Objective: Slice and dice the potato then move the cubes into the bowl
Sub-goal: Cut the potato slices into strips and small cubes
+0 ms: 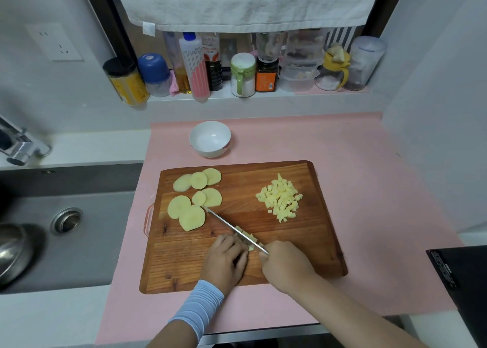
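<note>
Wooden cutting board (263, 215), seen from the head camera, is laid on a pink mat (355, 163) covering the tabletop. Seven round potato slices (193, 197) are spread flat at the board's 10 o'clock area, in two overlapping groups. A loose heap of potato cubes (280, 197) is gathered at the board's 2 o'clock area, well apart from the slices. A knife (232, 227) is gripped by the right hand (287, 266), whose fingers are closed around the handle; the blade runs diagonally toward 10 o'clock, its tip just beside the nearest slice. Potato strips (249, 238) are pinned under the blade near the board's centre by the left hand (225, 260), whose fingers are curled together on them. A pale blue sleeve (197, 308) is worn on the left forearm. A white bowl (210, 138), empty, stands on the mat at 12 o'clock from the board, apart from it. A grey sink (66, 229) lies at 9 o'clock.
</note>
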Available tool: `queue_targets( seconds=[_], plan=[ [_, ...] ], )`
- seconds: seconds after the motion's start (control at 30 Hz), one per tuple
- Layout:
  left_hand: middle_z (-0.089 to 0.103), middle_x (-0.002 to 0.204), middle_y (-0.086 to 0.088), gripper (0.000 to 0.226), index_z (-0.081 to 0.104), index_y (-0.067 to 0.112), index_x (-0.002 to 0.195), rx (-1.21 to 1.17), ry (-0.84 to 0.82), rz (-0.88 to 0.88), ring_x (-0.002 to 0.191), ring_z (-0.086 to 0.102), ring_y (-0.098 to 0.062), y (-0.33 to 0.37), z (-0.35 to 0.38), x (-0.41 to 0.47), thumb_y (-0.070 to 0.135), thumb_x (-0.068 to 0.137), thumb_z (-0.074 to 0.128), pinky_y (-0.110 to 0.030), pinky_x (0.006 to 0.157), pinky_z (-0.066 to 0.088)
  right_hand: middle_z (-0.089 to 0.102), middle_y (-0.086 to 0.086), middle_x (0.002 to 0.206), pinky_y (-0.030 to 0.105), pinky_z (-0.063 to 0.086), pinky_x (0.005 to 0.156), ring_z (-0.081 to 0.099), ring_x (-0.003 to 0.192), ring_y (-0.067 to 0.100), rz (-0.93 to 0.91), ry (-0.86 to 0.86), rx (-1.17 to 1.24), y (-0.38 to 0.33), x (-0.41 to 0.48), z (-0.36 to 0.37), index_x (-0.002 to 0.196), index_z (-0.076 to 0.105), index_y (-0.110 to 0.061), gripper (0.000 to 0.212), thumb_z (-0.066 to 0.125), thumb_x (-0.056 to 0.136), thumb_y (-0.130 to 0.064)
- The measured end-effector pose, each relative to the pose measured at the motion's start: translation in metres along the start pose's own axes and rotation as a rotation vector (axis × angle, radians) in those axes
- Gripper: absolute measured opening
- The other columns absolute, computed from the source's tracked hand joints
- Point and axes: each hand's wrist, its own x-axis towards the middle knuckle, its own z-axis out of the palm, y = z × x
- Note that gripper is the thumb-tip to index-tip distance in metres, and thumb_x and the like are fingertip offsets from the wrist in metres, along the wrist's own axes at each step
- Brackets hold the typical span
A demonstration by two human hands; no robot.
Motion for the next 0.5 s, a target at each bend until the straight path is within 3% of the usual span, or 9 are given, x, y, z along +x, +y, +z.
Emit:
queue_targets(
  seconds=[0.33, 0.5],
  plan=[
    [0.062, 0.09, 0.0, 0.005, 0.07, 0.01, 0.086, 0.006, 0.022, 0.009, 0.088, 0.057, -0.02, -0.005, 0.004, -0.011, 0.013, 0.09, 0.07, -0.028, 0.08, 0.048, 0.065, -0.003, 0.084, 0.031, 0.05, 0.068, 0.064, 0.08, 0.021, -0.009, -0.018, 0.029, -0.001, 0.001, -0.007, 0.076, 0.056, -0.026, 0.03, 0.048, 0.102, -0.038],
    [0.061, 0.089, 0.001, 0.007, 0.07, 0.011, 0.087, -0.02, 0.022, -0.014, 0.086, 0.058, -0.02, -0.004, 0.005, -0.01, 0.015, 0.093, 0.068, -0.03, 0.077, 0.05, 0.068, -0.004, 0.087, 0.033, 0.053, 0.07, 0.065, 0.081, 0.02, -0.057, 0.011, -0.02, -0.001, -0.007, -0.01, 0.086, 0.064, -0.025, 0.031, 0.045, 0.103, -0.042]
  ],
)
